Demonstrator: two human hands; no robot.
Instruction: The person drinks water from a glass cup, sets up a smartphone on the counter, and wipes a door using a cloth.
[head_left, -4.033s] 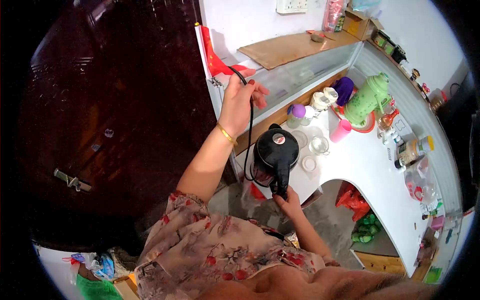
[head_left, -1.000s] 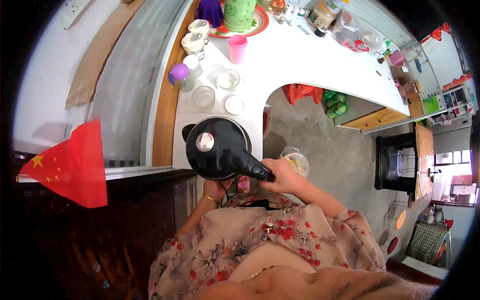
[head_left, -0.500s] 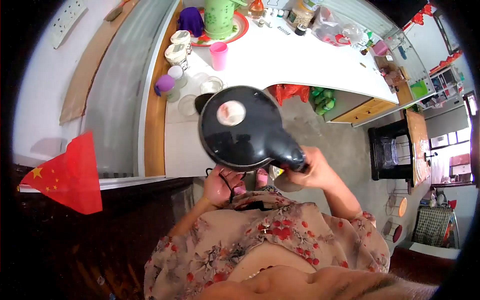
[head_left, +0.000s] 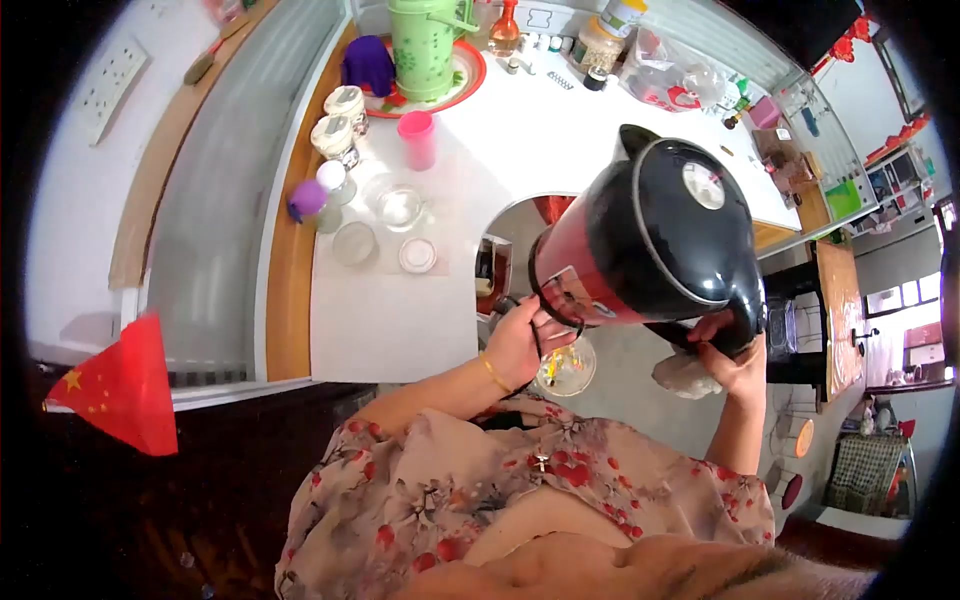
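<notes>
My right hand is wrapped round the black handle of an electric kettle. The kettle has a black top and a red body, and hangs tilted in front of the counter, its spout toward the back. Close to its bottom is my left hand, fingers curled round a thin black cord; whether it also touches the kettle is hard to tell. On the counter stand a glass cup, another glass cup and a round white lid.
A pink cup, white tubs and a purple-topped jar line the white counter's left side. Behind them, a green thermos stands on a red-rimmed tray. A clear bin sits below on the floor.
The kettle has moved right, away from the glasses, in my right hand, and its red side now shows. My left hand has come up and right to near its bottom.
</notes>
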